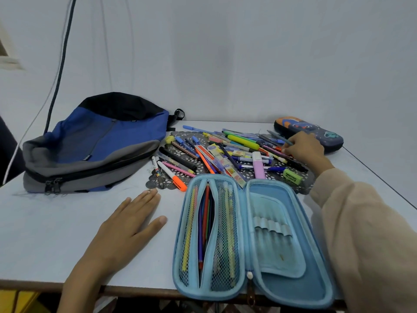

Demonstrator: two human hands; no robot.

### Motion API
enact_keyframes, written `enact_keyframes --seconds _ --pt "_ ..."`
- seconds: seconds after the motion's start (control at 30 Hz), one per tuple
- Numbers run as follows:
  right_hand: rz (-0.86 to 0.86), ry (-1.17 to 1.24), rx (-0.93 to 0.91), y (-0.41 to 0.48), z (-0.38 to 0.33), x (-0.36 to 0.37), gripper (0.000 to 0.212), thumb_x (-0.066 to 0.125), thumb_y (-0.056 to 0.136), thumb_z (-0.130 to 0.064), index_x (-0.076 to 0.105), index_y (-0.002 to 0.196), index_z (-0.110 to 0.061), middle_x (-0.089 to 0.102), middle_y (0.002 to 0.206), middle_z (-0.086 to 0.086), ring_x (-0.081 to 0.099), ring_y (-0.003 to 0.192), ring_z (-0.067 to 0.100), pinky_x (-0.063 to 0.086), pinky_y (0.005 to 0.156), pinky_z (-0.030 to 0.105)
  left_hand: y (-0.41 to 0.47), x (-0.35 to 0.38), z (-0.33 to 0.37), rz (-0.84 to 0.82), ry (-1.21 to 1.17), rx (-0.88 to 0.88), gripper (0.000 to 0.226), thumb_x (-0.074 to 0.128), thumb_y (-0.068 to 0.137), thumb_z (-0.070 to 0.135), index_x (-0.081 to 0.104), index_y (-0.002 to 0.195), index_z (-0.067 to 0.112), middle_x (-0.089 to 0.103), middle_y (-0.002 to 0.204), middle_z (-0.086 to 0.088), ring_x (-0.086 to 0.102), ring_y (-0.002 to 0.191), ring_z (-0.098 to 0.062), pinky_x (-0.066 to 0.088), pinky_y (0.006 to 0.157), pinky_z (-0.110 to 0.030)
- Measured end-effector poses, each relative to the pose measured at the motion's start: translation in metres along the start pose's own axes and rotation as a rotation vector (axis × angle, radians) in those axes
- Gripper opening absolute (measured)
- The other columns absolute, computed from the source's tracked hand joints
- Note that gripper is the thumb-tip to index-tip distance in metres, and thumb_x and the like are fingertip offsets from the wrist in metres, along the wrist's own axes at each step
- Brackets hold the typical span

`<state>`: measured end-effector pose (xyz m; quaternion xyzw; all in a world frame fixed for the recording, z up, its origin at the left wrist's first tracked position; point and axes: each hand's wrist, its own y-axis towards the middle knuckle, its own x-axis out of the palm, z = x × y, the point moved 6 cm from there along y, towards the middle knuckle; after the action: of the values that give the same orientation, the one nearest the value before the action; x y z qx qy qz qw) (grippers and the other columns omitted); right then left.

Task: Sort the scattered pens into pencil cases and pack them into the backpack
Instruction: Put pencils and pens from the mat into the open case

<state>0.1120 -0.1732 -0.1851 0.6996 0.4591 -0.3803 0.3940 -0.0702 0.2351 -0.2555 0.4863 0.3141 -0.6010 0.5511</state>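
Note:
A light blue pencil case [293,256] lies open at the table's front edge, with several pens under the mesh of its left half. Behind it a heap of scattered pens [225,152] covers a dark lace mat. My right hand [304,147] reaches over the heap's right end and pinches a pen there with curled fingers. My left hand [126,227] rests flat on the table, left of the open case, fingers straight. A blue, grey and black backpack [94,145] lies zipped at the left. A dark patterned pencil case [316,132] lies closed at the back right.
The white table [56,233] ends at a wooden front edge and a right edge running diagonally. A pale wall stands close behind. Cables [61,59] hang down at the back left. A green eraser [292,176] and a pink highlighter [258,164] lie near the open case.

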Motion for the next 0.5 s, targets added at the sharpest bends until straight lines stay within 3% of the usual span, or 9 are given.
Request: enact_keyframes --seconds 0.33,0.5 --pt "-0.066 -0.062 0.004 -0.0013 -0.0032 0.0064 0.013 0.068 0.087 -0.026 0.068 0.096 -0.018 0.068 0.088 0.007 0.06 0.089 0.029 0.041 0.072 0.032 0.0004 -0.0007 0.0009 -0.001 0.003 0.002 0.086 0.006 0.074 0.083 0.014 0.151 0.045 -0.002 0.152 0.035 -0.013 0.132 0.027 -0.014 0.106 -0.004" --pt "-0.09 -0.074 0.038 -0.0023 0.0011 0.01 0.02 0.073 0.084 -0.029 0.07 0.1 -0.018 0.069 0.098 0.009 0.061 0.095 0.029 0.041 0.075 0.032 -0.0004 -0.0009 0.0004 0.003 -0.01 0.003 0.086 0.007 0.074 0.083 0.015 0.151 0.044 0.001 0.153 0.035 -0.011 0.133 0.026 -0.014 0.107 -0.004"
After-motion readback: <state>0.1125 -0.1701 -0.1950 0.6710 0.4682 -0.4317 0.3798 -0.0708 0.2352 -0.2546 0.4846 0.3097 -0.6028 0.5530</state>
